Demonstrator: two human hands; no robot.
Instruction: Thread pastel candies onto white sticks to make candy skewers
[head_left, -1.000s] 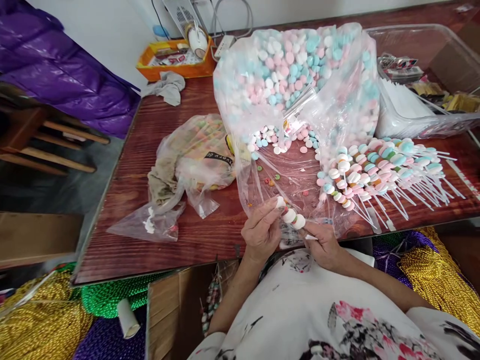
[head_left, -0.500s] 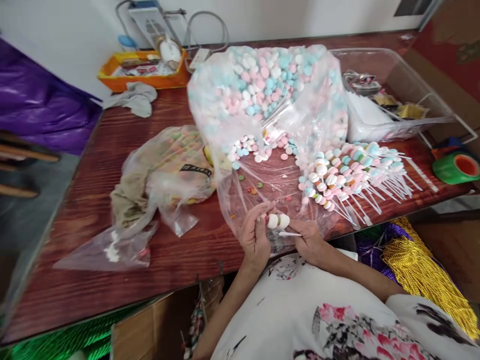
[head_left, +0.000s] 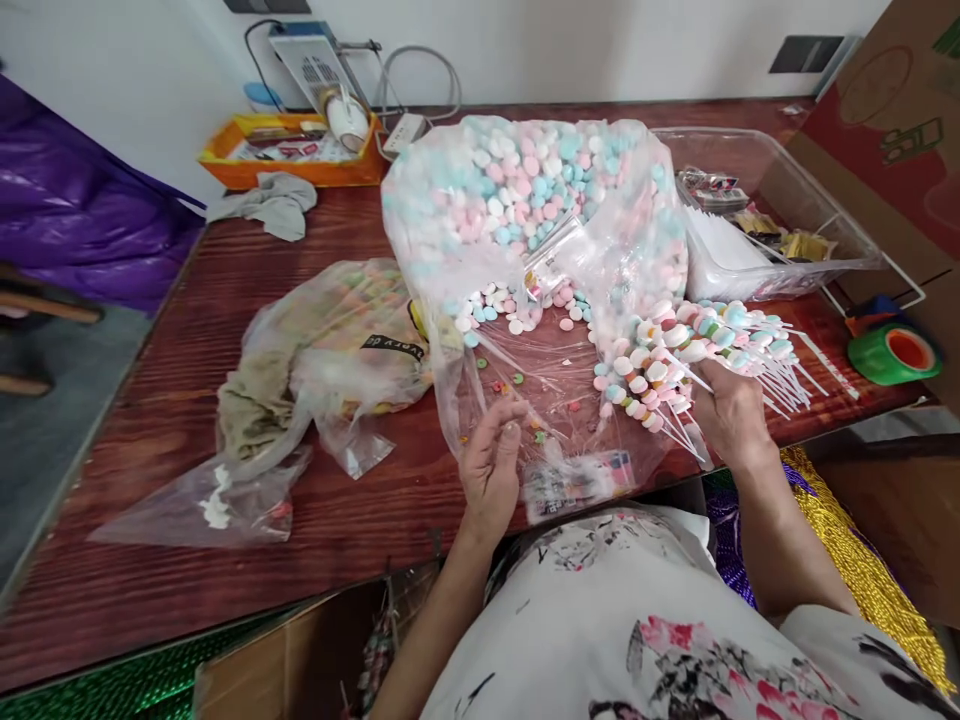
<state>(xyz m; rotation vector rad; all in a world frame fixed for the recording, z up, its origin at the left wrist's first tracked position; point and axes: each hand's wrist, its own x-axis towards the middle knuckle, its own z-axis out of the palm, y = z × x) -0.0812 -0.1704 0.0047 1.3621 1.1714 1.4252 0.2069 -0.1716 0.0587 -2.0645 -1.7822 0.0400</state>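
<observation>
My left hand hovers with loosely bent fingers and nothing in it, just above the clear plastic sheet, near small coloured rings. My right hand rests at the pile of candy skewers, fingers closed on the white stick of one skewer lying on the pile. Behind them, a big clear bag of pink, blue and white candy discs spills loose discs onto the sheet. A small printed packet lies at the table's near edge.
A crumpled plastic bag with cloth lies to the left. At the back are an orange tray, a grey rag and a machine. A clear bin, a green tape roll and a cardboard box stand on the right.
Both hands were together at the table edge on one skewer. My right hand has carried it right to the pile; my left hand has let go and stays over the sheet.
</observation>
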